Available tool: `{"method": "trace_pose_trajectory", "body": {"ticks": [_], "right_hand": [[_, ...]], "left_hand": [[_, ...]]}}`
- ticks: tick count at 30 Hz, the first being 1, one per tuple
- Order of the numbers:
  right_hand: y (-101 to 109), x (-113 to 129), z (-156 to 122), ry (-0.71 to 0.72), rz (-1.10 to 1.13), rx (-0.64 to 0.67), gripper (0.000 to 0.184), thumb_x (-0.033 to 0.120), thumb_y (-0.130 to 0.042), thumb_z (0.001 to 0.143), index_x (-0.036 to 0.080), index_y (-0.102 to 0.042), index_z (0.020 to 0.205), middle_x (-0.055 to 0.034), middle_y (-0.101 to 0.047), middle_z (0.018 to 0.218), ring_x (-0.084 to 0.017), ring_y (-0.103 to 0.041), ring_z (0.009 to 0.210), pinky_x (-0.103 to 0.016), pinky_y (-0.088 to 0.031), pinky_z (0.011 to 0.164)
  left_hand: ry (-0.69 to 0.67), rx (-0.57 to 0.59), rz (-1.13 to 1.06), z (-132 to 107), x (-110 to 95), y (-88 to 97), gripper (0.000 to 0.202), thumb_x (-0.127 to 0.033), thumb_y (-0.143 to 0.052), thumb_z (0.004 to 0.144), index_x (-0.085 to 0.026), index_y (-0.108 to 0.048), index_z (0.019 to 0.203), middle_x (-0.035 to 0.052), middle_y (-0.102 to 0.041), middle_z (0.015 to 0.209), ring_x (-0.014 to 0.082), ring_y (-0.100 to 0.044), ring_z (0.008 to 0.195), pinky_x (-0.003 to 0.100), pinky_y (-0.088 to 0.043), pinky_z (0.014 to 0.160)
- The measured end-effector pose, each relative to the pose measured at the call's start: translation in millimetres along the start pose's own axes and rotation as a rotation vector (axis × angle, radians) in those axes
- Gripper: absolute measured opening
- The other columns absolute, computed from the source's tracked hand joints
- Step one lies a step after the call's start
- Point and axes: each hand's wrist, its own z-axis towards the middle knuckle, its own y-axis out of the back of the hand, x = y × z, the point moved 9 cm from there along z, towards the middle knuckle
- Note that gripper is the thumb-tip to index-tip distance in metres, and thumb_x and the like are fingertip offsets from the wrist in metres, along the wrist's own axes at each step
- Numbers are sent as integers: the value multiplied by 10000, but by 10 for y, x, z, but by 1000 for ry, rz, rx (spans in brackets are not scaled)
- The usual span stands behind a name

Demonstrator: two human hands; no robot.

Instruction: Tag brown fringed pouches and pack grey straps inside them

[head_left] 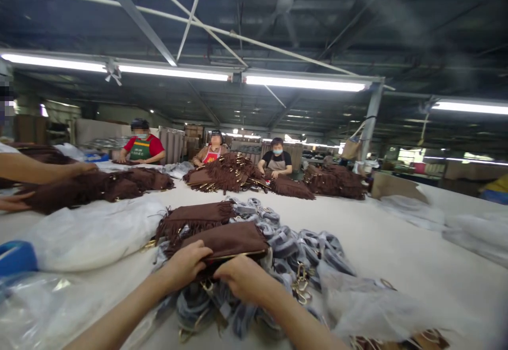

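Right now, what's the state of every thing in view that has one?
brown suede fringed pouch, flat, gripped at near edge
left hand, shut on the pouch
right hand, shut on the pouch
second brown fringed pouch, lying loose behind
grey wrapped straps, heaped under both pouches
ceiling fan, spinning
fluorescent tube lights, lit

Bare table (pixel 400 244) lies open to the right; straps (pixel 286 239) and plastic bags (pixel 87 233) crowd the left
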Motion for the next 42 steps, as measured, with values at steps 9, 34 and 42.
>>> {"method": "trace_pose_trajectory", "body": {"ticks": [9, 34, 42], "right_hand": [[531, -1201, -570, -281, -20, -95, 698, -52, -450, 608, 125, -582, 1270, -137, -634, 1285, -241, -580, 1187, -353, -430, 1010], [-92, 391, -368, -39, 364, -5, 196, 144, -466, 802, 213, -643, 758, 23, -656, 619, -138, -608, 598, -216, -398, 570], [-902, 576, 31, -160, 624, 129, 267, 161, -430, 829, 184, -656, 968, -7, -632, 716, -133, -617, 564, -178, -444, 451]], "left_hand": [[27, -12, 64, 44, -816, -19, 375, -36, -373, 826, -191, -640, 1039, 121, -607, 1118, 266, -585, 1052, 393, -467, 907], [473, -86, -11, -1096, 956, 94, 421, 6, -462, 629, -198, -714, 898, 76, -726, 958, 266, -629, 982, 352, -463, 871], [363, -32, -198, -1094, 953, -174, 367, -93, -429, 698, -238, -713, 879, -2, -725, 815, 179, -651, 785, 239, -477, 717]]}}
